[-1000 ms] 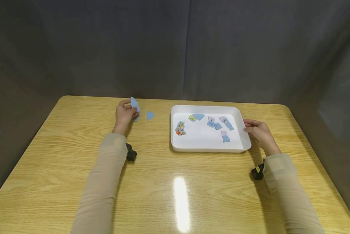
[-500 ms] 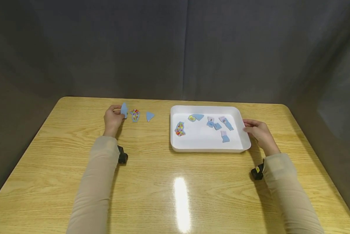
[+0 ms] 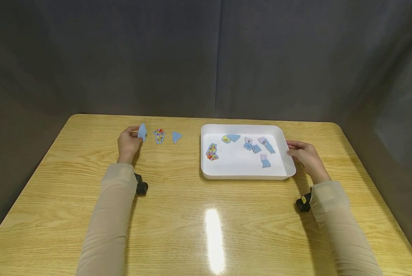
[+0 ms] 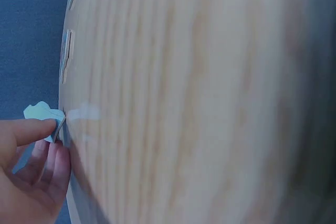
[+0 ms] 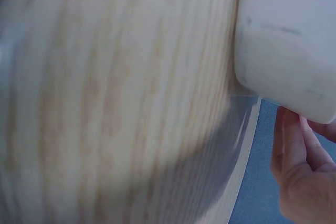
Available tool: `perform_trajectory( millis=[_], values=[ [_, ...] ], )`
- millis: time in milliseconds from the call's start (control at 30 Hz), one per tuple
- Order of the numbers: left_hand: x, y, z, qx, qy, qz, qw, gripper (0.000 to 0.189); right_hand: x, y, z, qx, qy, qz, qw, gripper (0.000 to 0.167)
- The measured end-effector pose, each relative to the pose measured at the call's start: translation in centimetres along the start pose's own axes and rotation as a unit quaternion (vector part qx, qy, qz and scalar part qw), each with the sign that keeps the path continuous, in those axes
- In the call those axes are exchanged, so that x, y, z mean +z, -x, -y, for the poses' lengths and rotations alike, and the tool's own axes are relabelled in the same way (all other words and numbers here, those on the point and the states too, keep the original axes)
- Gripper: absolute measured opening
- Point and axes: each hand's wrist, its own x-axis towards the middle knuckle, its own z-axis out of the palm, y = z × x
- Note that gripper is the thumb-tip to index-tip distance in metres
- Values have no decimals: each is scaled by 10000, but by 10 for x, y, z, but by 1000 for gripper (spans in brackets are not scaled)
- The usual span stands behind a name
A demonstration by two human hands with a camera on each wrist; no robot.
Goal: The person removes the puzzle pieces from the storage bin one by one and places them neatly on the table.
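My left hand (image 3: 128,145) pinches a light blue puzzle piece (image 3: 142,132) between thumb and fingers, tilted up near the table's back left edge. In the left wrist view this piece (image 4: 43,113) has a wavy outline and its lower edge is at or just above the wood. Right of it lie a multicoloured patterned puzzle piece (image 3: 159,136) and a small blue triangular piece (image 3: 176,137). My right hand (image 3: 306,159) grips the right wall of a white tray (image 3: 240,177), fingers and thumb at its rim; the right wrist view shows the hand (image 5: 307,182) against the tray's corner.
Several pieces lie in the tray: a multicoloured one (image 3: 212,152) at its left, a yellow one (image 3: 226,139) beside a blue one (image 3: 234,137), and blue-and-lilac ones (image 3: 265,161) to the right. A dark curtain (image 3: 157,57) hangs behind the wooden table (image 3: 171,214).
My left hand has moved left with the blue piece, away from the multicoloured piece on the table, which now shows fully. The right hand and tray have stayed in place.
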Motion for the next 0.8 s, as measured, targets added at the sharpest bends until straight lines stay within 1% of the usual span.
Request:
perform_trajectory(
  millis=[167, 400, 533, 700, 800],
  values=[
    [1, -1, 1, 11, 26, 9, 10000, 45, 0, 1, 1, 45, 22, -45, 10000, 54],
    [1, 0, 2, 89, 40, -116, 9999, 43, 0, 1, 1, 58, 11, -45, 10000, 54],
    [0, 0, 2, 36, 1, -181, 9998, 40, 1, 2, 1, 25, -60, -28, 10000, 54],
    [1, -1, 4, 9, 68, -242, 9997, 38, 1, 2, 0, 18, -48, -49, 10000, 54],
    [1, -1, 5, 27, 85, -268, 9996, 38, 0, -4, -4, 31, -51, -85, 9999, 54]
  ],
)
